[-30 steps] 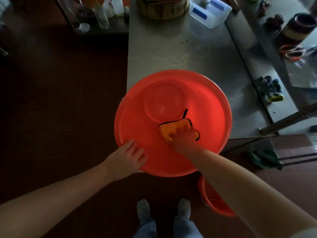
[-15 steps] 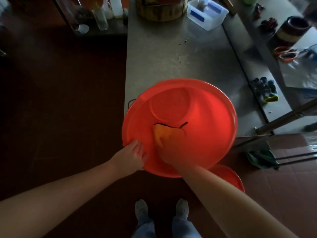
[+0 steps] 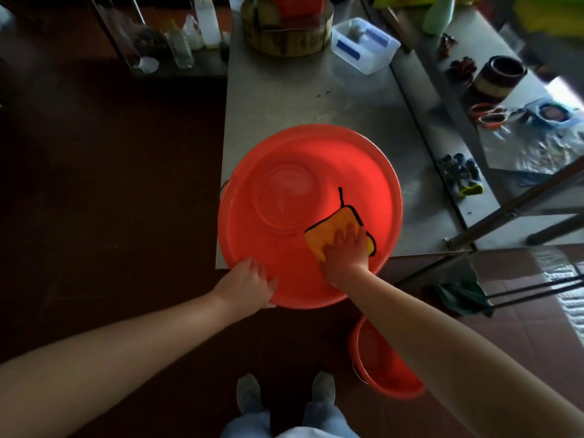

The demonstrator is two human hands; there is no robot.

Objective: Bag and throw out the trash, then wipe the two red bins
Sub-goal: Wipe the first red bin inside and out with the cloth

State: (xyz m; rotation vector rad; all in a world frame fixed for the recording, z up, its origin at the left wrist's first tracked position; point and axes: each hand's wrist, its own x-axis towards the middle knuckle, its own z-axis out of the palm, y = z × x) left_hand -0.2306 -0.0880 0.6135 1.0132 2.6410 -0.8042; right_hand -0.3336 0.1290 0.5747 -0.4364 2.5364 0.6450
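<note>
A large red bin (image 3: pixel 316 153) sits on the near corner of the steel table, its open mouth facing me. My right hand (image 3: pixel 346 251) presses a yellow cloth with black edging (image 3: pixel 328 227) flat against the bin's near-right inner wall, fingers spread. My left hand (image 3: pixel 249 279) holds the bin's near-left rim, fingers lying over the edge. A second, smaller red bin (image 3: pixel 382 365) stands on the floor near my feet, partly hidden by my right forearm.
The steel table (image 3: pixel 284 99) carries a round wooden block (image 3: pixel 287 36) and a clear plastic box (image 3: pixel 363 45) at the far end. A side shelf (image 3: pixel 442 128) on the right holds gloves, scissors and a dark jar. Dark floor lies to the left.
My right hand slid the cloth across the bin's inner wall from the near-left side to the near-right. My left hand kept its hold on the rim.
</note>
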